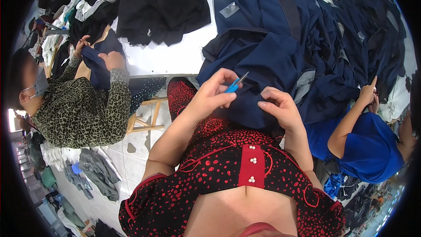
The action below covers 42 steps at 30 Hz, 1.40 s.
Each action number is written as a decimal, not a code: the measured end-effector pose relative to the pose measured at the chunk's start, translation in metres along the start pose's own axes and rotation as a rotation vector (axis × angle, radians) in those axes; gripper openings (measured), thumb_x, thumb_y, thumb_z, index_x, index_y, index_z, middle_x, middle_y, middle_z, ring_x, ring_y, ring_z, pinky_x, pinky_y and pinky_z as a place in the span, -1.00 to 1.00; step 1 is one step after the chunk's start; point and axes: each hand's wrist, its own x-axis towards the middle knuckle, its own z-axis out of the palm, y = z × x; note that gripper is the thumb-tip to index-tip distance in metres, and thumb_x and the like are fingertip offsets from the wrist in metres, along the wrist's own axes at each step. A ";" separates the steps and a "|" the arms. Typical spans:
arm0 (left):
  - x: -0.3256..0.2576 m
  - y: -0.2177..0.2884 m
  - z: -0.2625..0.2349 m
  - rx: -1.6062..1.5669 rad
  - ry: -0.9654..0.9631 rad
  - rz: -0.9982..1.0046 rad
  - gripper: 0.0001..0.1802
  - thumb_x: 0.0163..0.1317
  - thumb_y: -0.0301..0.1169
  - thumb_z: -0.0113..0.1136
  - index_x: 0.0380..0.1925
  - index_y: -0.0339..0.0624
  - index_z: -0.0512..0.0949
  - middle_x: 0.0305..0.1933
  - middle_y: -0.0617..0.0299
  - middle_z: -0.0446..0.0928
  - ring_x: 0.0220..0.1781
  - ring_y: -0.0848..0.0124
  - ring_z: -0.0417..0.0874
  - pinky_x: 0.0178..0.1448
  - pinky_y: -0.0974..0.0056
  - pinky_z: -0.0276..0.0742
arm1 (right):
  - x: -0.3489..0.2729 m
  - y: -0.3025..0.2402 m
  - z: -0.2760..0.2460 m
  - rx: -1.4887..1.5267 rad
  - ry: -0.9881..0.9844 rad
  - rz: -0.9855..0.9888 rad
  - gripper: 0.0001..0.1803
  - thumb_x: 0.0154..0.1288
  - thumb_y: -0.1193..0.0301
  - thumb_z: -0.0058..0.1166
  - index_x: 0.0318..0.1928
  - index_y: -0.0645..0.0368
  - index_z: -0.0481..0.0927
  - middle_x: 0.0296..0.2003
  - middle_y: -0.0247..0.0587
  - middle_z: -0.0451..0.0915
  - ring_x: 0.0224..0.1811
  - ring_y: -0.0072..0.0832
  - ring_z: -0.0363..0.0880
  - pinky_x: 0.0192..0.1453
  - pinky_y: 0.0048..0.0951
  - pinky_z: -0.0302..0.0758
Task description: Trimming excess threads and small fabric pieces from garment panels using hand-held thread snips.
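head view: left hand (213, 92) grips slim blue snips (235, 84) over soft navy cloth (263, 61).

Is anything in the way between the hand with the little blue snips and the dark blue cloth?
Nothing visible. The left hand holds the small blue thread snips right over the navy blue fabric garment, and the right hand pinches that same cloth beside it.

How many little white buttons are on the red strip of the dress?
3, in a column on the red strip of the black-and-red dress: top button, middle button, bottom button. More might hide where the cloth folds away below.
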 end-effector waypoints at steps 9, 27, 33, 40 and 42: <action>0.032 -0.019 -0.002 -0.239 -0.347 -0.408 -0.59 -0.09 -0.43 0.24 -0.18 -0.37 0.49 -0.39 0.28 0.46 -0.57 0.68 0.36 -0.67 0.60 0.14 | -0.004 -0.013 -0.009 -0.039 -0.166 -0.021 -0.85 0.11 0.53 0.18 -0.33 0.34 0.51 -0.36 -0.32 0.49 -0.29 -0.58 0.42 -0.17 -0.59 0.33; 0.016 0.007 0.032 0.800 0.007 0.353 -0.87 0.06 -0.55 0.16 -0.36 -0.28 0.47 -0.54 0.19 0.44 -0.50 0.43 0.48 -0.38 0.39 0.37 | 0.014 -0.020 -0.004 -0.973 0.346 -0.300 -0.88 0.00 0.44 0.19 -0.38 0.13 0.65 -0.59 -0.22 0.40 -0.44 -0.25 0.45 -0.30 -0.35 0.41; 0.015 -0.006 0.044 0.859 0.021 0.566 -0.78 -0.09 -0.61 0.19 -0.36 -0.25 0.49 -0.47 0.08 0.50 -0.46 0.13 0.57 -0.40 0.25 0.46 | 0.014 -0.026 -0.005 -0.586 0.279 -0.095 -0.82 0.11 0.56 0.01 -0.28 0.20 0.64 -0.33 -0.26 0.60 -0.27 -0.49 0.55 -0.19 -0.54 0.42; 0.015 -0.017 0.060 0.813 -0.172 0.534 -0.58 -0.13 -0.58 0.16 -0.14 -0.21 0.48 -0.31 0.08 0.50 -0.33 0.11 0.58 -0.31 0.18 0.52 | 0.006 -0.011 -0.009 0.534 0.186 0.033 -0.74 0.20 0.55 -0.16 -0.14 0.31 0.55 -0.26 -0.28 0.57 -0.22 -0.60 0.51 -0.05 -0.61 0.38; 0.015 -0.018 0.061 0.811 -0.204 0.504 -0.55 -0.13 -0.57 0.17 -0.11 -0.22 0.48 -0.29 0.07 0.50 -0.31 0.11 0.59 -0.29 0.18 0.53 | 0.005 0.000 -0.021 0.408 0.227 0.082 -0.72 0.21 0.50 -0.15 -0.10 0.29 0.54 -0.22 -0.27 0.56 -0.15 -0.59 0.48 0.02 -0.59 0.34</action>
